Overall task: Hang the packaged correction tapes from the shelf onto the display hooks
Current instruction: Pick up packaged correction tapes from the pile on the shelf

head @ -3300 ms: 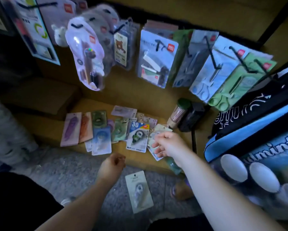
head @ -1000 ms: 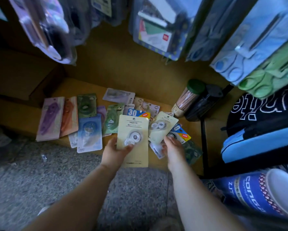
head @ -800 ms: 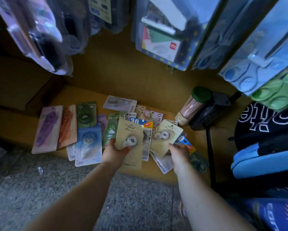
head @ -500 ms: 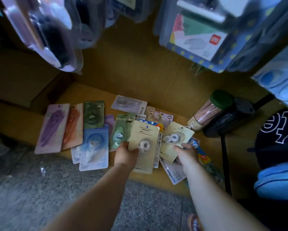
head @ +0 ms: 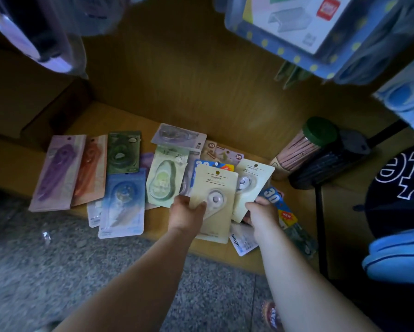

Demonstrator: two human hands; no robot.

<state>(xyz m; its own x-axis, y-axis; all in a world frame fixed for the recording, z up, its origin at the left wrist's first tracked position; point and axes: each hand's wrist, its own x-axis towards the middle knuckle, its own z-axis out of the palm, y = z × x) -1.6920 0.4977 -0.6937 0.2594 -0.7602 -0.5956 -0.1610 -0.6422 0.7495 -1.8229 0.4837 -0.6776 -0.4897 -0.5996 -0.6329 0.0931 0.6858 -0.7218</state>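
The cream tape pack (head: 216,188) is light, stiff card w/ a slippery blister, I judge; better to take the card edge and keep the top hole (head: 217,173) free for a hook. My left grip (head: 185,215) pinches its lower left side, thumb on front, just over the shelf (head: 115,116). Right grip (head: 261,216) holds the bottom of a second cream pack (head: 256,177), beside the first. Other packs (head: 124,200) lie on the shelf.

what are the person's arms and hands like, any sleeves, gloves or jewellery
No sleeves show: the left arm and right arm are uncovered up to the frame edge. The left hand and right hand wear no gloves, and no watch, bracelet or ring is visible, though the light is dim.
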